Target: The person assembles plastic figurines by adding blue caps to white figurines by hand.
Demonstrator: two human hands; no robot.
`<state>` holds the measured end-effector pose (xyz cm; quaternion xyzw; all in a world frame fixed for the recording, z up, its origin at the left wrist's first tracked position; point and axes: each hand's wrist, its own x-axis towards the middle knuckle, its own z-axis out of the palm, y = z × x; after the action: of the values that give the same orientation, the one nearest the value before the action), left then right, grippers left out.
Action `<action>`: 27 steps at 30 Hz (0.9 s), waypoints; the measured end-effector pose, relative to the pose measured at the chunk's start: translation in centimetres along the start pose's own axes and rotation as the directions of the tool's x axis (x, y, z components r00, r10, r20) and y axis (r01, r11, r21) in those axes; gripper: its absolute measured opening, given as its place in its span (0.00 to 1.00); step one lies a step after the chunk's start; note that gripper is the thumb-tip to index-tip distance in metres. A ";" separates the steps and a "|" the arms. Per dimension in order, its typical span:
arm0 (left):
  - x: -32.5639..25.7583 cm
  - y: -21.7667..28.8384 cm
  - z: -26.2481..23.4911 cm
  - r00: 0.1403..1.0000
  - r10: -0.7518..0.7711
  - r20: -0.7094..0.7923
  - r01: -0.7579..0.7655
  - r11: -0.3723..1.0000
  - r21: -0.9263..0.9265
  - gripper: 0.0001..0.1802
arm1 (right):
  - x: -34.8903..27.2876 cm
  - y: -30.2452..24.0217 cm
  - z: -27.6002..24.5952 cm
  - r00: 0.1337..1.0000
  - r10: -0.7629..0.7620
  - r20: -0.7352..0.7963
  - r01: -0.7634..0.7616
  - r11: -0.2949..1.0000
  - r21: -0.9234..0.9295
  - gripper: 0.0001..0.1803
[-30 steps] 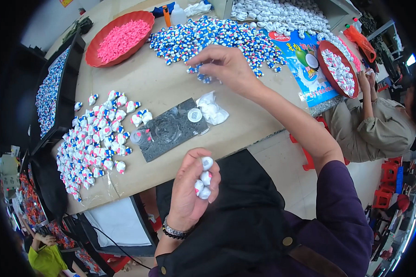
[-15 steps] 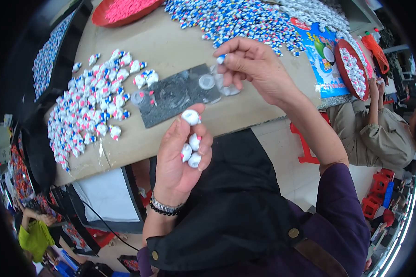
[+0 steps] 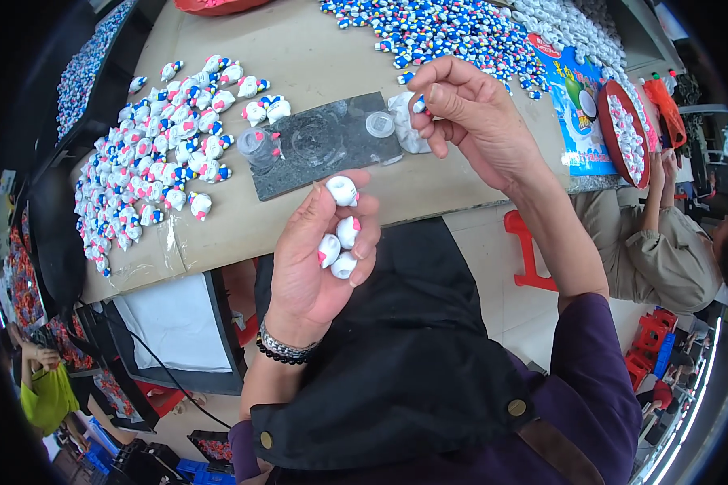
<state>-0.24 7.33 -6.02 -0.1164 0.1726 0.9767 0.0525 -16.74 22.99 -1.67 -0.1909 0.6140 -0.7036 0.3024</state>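
The left hand [image 3: 311, 259] is cupped palm-up over the person's lap, just off the near edge of the tan paper-covered counter [image 3: 315, 56]. It holds four small white egg-shaped plastic pieces with pink tips [image 3: 341, 230]: one pinched at the fingertips, its long axis lying roughly from 10 to 4 o'clock with the pink tip toward 4 o'clock, and three lower in the curled fingers, standing nearly upright from 12 to 6 o'clock.

The right hand [image 3: 469, 121] is raised over the counter at 1 o'clock from the left, fingers closed in a pinch on one tiny white and blue piece [image 3: 418, 105]; which way that piece points is too small to tell. Just beside it at 9 o'clock lies a dark rectangular slab [image 3: 323, 153] with a clear round cap [image 3: 379, 124] on it. A heap of finished white, blue and pink figures [image 3: 162, 153] spreads at 10 o'clock.

Against half a second ago, the pinched piece has left the slab's edge and the three lower pieces have shifted in the palm.
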 end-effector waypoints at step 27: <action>-1.6 -0.3 -0.2 0.985 0.148 -0.088 -0.120 0.957 0.264 0.23 | 2.4 0.3 0.5 0.792 -0.389 0.470 0.575 0.217 -0.789 0.07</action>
<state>1.41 7.41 -5.85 -0.1488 0.3083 0.9395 -0.0086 -18.15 20.98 -2.16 -0.5633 0.7729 -0.2899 -0.0353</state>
